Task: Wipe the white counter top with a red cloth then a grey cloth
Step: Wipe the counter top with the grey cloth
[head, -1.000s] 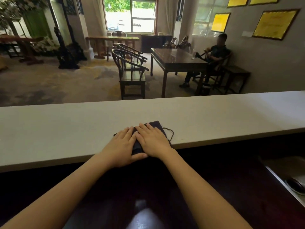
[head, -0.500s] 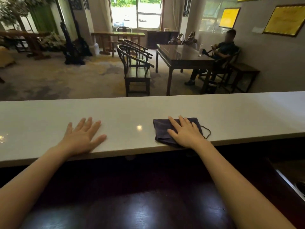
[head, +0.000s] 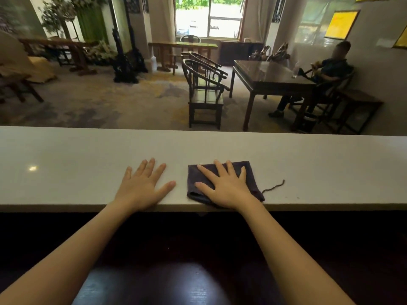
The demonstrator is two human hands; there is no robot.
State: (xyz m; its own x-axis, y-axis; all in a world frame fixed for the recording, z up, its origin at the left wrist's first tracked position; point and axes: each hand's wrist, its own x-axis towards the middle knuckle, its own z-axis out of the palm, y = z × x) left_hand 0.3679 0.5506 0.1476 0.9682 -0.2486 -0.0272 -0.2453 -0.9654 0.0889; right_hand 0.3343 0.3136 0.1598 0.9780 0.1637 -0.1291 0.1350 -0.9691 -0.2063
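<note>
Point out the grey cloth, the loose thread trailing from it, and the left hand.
grey cloth (head: pixel 250 170): head view, bare far right corner beyond the fingers.
loose thread (head: pixel 274 187): head view, middle of the strand lying on the counter.
left hand (head: pixel 141 186): head view, back of the hand, flat on the counter.

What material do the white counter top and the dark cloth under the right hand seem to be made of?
The counter top looks like polished stone or a solid synthetic slab: smooth, off-white, with a bright light spot reflected on it. Which one, the picture leaves open. The cloth looks like soft woven fabric, dark grey and matt; a loose thread trails from its corner. The right hand lies flat on it.
</note>
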